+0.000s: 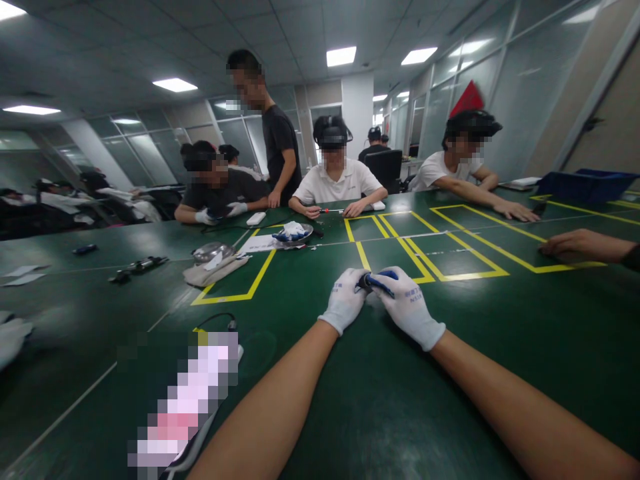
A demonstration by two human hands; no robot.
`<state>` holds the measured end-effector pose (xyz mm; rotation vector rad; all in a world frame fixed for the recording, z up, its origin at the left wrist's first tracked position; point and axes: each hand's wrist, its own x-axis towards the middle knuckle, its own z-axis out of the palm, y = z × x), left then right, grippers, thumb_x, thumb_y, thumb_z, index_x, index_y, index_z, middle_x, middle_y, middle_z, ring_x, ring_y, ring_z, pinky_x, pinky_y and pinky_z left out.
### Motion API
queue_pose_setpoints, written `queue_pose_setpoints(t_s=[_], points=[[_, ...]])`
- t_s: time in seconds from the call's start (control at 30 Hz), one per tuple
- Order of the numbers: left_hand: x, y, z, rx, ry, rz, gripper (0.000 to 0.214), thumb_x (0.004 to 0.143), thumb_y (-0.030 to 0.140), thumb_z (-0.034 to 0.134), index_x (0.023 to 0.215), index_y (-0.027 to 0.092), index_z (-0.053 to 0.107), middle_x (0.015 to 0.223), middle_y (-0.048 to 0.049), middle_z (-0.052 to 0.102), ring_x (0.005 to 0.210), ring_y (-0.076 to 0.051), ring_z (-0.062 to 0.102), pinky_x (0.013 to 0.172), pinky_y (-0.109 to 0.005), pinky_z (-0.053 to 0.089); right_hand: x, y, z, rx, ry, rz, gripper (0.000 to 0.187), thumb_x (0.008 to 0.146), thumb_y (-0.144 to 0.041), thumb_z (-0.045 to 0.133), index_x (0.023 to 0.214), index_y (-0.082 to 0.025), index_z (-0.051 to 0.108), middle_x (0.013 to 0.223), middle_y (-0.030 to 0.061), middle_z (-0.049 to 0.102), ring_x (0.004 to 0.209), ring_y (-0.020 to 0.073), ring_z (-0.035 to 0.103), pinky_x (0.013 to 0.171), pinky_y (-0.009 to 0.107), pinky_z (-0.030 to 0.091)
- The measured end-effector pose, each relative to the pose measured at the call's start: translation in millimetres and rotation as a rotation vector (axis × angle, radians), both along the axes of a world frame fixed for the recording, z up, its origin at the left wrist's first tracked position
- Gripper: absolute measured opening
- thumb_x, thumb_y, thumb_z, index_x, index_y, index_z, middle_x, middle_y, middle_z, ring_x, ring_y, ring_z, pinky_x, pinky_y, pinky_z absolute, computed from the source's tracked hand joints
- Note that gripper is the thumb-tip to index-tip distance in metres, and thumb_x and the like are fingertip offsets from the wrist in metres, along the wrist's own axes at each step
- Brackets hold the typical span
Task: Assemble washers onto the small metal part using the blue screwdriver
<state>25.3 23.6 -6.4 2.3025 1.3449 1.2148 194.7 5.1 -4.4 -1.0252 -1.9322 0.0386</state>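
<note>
Both my hands wear white gloves and meet over the green table (450, 373). My left hand (345, 300) and my right hand (407, 307) are closed together around a small blue and black tool (376, 283), which shows between the fingertips. Most of the tool is hidden inside the gloves. My bare forearms stretch out from the bottom edge towards it.
Yellow tape rectangles (435, 257) mark the table ahead. A metal bowl on a cloth (213, 257) and a dish with blue-white gloves (293, 233) lie left of centre. Several people sit across the table; another person's hand (575, 245) rests at right. A blue bin (585, 183) stands far right.
</note>
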Motion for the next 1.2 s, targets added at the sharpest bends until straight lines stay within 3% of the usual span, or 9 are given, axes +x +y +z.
queue_pose_setpoints(t_s=[0.43,0.57,0.77,1.2], points=[[-2,4,-2.8,-0.027,0.0,0.143,0.026,0.079,0.02,0.071,0.104,0.02,0.065,0.106,-0.0062,0.067,0.1,-0.022,0.064,0.091,-0.035,0.053,3,-2,1.2,0.017,-0.058,0.026,0.02,0.094,-0.022,0.061,0.111,-0.019,0.072,0.108,0.0094,0.069,0.096,0.023,0.066,0.085,0.034,0.054],[-2,4,-3.1,-0.05,0.001,0.097,0.028,0.079,0.021,0.07,0.107,0.019,0.063,0.105,-0.0065,0.067,0.097,-0.022,0.064,0.089,-0.035,0.053,5,-1,-0.2,0.009,-0.061,0.024,0.02,0.095,-0.023,0.06,0.11,-0.019,0.073,0.107,0.0097,0.069,0.096,0.0228,0.066,0.084,0.034,0.054],[-1,0,-0.5,0.0,0.014,-0.025,0.041,0.085,0.018,0.066,0.125,0.016,0.059,0.12,-0.0108,0.064,0.114,-0.024,0.061,0.104,-0.038,0.048,8,3,-3.1,-0.026,-0.046,0.011,0.022,0.095,-0.023,0.058,0.112,-0.02,0.073,0.108,0.0093,0.068,0.097,0.0226,0.066,0.086,0.034,0.054],[-2,1,1.9,-0.009,-0.03,0.069,0.029,0.08,0.01,0.064,0.108,0.018,0.064,0.109,-0.0083,0.065,0.105,-0.023,0.062,0.098,-0.038,0.051,-4,-9,2.5,-0.058,-0.072,0.014,0.026,0.094,-0.023,0.057,0.117,-0.02,0.069,0.105,0.0092,0.063,0.093,0.0219,0.063,0.081,0.033,0.053]])
